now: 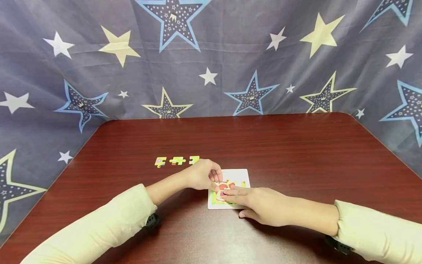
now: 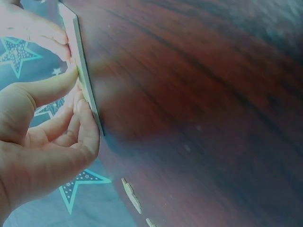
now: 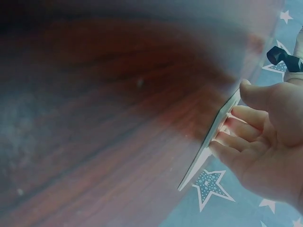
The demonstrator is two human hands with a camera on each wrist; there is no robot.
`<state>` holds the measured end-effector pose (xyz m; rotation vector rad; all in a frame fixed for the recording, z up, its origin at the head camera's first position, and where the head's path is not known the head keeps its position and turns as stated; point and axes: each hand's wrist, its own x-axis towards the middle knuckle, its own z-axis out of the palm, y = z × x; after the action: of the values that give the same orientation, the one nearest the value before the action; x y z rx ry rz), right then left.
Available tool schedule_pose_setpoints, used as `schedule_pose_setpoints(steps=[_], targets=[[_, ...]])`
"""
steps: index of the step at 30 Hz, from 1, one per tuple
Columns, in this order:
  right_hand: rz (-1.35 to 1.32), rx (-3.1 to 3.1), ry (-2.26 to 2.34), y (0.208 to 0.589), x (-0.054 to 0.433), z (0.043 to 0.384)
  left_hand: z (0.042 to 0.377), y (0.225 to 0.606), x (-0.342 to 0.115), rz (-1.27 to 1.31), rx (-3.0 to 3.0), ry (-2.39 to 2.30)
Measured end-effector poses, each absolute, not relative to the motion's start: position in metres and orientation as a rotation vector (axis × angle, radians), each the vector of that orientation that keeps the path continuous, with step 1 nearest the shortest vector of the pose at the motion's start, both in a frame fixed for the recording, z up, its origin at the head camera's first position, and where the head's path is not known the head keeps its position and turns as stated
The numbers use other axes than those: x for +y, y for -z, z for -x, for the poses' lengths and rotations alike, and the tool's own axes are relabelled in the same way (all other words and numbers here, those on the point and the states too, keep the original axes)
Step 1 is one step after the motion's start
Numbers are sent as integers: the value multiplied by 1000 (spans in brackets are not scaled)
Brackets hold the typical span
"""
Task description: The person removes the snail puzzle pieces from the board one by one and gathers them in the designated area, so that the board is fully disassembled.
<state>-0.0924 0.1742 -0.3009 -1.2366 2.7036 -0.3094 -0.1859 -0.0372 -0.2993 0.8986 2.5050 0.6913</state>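
Note:
A white-bordered jigsaw puzzle board (image 1: 244,176) lies on the table, a red, yellow and green picture partly filling it. My left hand (image 1: 203,175) is over its left side, thumb and curled fingertips pinching a puzzle piece low against the board; most of that piece is hidden by the fingers. In the left wrist view the thumb (image 2: 59,87) stands opposite the bent fingers at the board's face. From the right, my right hand (image 1: 263,203) reaches in with fingers extended, fingertips resting on the picture. Its thumb (image 3: 255,96) lies by the board's near edge.
Behind and left of the board, a row of loose puzzle pieces lies on the table: one with a purple spot (image 1: 160,161), a middle one (image 1: 178,160) and a third (image 1: 193,159) beside the left hand. A star-patterned cloth (image 1: 211,58) hangs behind the dark red table (image 1: 280,146).

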Motion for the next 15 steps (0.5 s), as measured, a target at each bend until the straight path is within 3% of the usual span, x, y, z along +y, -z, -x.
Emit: schedule_pose_setpoints(steps=[15], targets=[[1265,2683,305,301,174,94,177,298,-34,-907,2569,-687]])
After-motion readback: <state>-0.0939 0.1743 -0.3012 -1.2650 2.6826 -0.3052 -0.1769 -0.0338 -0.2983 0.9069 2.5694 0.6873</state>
